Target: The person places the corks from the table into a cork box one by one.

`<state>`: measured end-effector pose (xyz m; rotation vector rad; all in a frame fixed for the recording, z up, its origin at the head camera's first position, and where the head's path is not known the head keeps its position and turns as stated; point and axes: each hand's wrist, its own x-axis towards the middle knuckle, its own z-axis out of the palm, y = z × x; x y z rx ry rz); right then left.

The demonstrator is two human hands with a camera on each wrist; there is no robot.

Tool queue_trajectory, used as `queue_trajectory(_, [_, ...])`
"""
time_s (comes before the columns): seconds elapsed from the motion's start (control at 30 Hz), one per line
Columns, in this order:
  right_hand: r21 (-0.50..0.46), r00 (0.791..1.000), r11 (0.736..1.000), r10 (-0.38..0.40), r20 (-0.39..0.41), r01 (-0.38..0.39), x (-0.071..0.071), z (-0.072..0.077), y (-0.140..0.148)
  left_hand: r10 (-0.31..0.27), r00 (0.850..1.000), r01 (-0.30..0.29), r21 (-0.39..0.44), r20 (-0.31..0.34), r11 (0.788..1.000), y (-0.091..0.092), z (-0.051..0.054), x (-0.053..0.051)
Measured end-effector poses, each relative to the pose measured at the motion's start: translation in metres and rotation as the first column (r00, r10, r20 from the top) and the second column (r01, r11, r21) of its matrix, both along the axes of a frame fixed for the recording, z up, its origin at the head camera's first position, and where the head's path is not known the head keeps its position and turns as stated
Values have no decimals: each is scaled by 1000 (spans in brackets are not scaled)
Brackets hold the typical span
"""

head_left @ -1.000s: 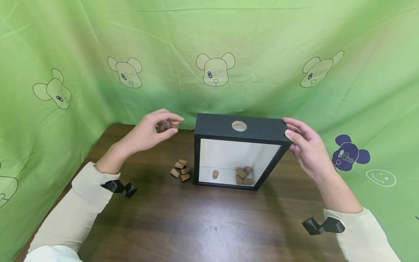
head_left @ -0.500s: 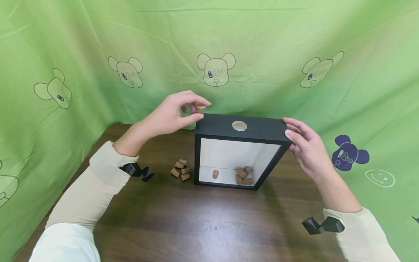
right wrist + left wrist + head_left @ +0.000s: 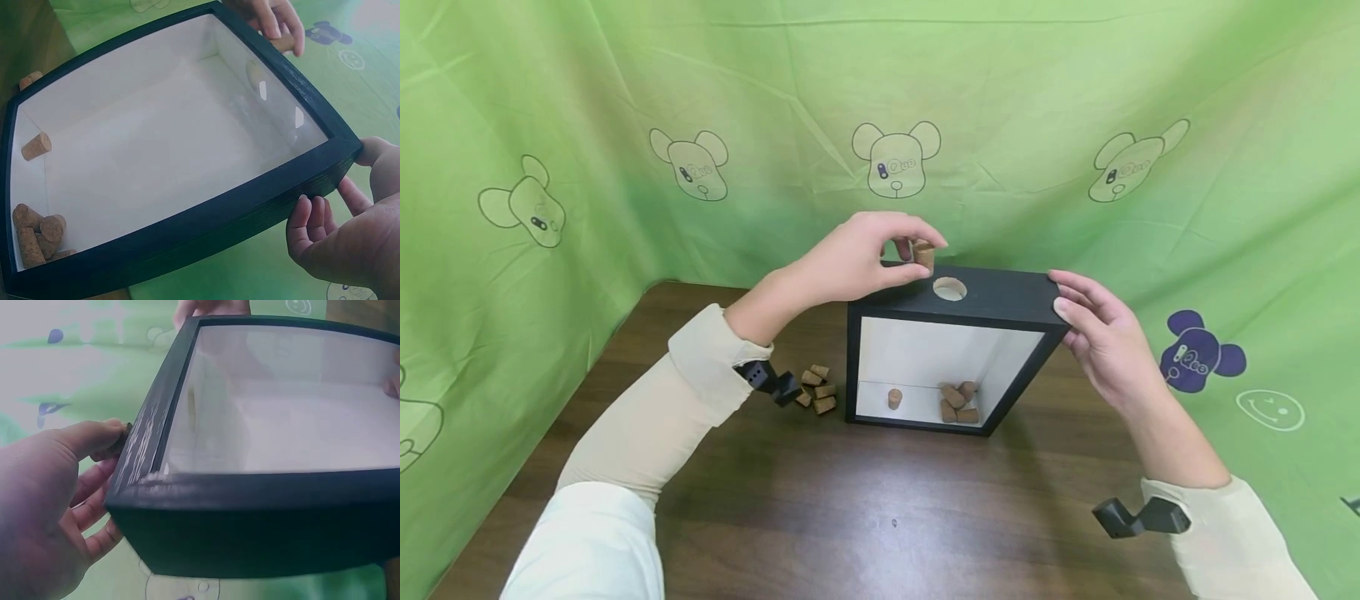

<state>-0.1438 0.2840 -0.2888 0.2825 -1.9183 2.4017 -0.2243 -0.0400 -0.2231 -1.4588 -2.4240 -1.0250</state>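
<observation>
A black box (image 3: 1000, 293) with a clear front and white inside stands upright, a round hole (image 3: 950, 289) in its top. My left hand (image 3: 857, 257) pinches a cork (image 3: 924, 257) between thumb and fingers, just left of the hole and above the top. My right hand (image 3: 1101, 337) grips the box's upper right corner; the right wrist view shows that hand (image 3: 350, 231) at the frame (image 3: 250, 190). Inside the box, one cork (image 3: 895, 399) stands alone at the left and several corks (image 3: 958, 402) lie in a heap at the right.
Several loose corks (image 3: 820, 390) lie on the brown wooden table (image 3: 820, 517) left of the box, partly behind the left wrist camera (image 3: 771, 385). Green cloth (image 3: 775, 125) printed with bear heads hangs behind and at both sides.
My left hand has moved right with its cork, from left of the box to over its top beside the hole. My right hand and the box have stayed in place.
</observation>
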Motion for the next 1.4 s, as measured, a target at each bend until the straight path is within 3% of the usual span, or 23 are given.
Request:
queue_trajectory(0.3, [9, 1000, 1000, 2, 2, -2, 2, -1, 1, -11, 1000, 13, -96, 15, 995, 23, 0, 1])
queue_trajectory(0.63, [-3, 1000, 1000, 5, -3, -5, 2, 0, 1, 6, 1000, -4, -131, 14, 991, 26, -3, 2])
queue_trajectory(1.07, [-25, 1000, 1000, 11, -5, -11, 1, 0, 0, 64, 998, -63, -124, 2, 990, 12, 0, 4])
queue_trajectory(1.27, [-28, 1000, 1000, 10, -5, -10, 1, -1, -1, 97, 995, -97, -127, -3, 987, -4, -3, 1])
queue_trajectory(1.4, [-37, 1000, 999, 11, -9, -11, 2, -1, -1, 111, 994, -109, -81, 20, 991, -19, -8, -3])
